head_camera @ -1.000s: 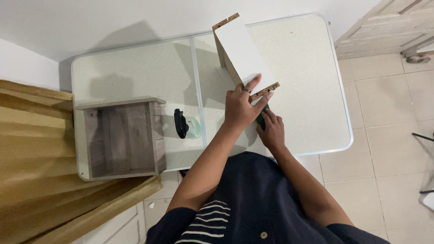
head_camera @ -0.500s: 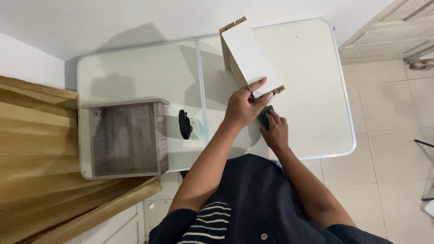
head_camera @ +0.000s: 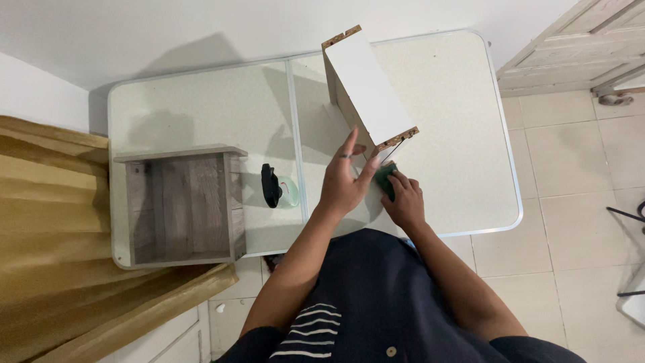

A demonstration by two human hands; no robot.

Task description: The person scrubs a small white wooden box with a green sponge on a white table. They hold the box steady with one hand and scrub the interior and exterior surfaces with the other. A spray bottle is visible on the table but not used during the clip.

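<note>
A white laminated board with raw chipboard ends stands on edge on the pale folding table, running from the far middle toward me. My left hand is at its near end, fingers spread and raised, thumb side touching the board's near left face. My right hand presses a dark green sponge against the board's near lower end.
A grey wood-grain open box sits on the table's left half. A small spray bottle with a black trigger head lies beside it. A mustard curtain hangs at left; a tiled floor and a door lie at right.
My left hand came off the board's top edge and dropped lower with fingers spread. The green sponge in my right hand stayed at the board's near end.
</note>
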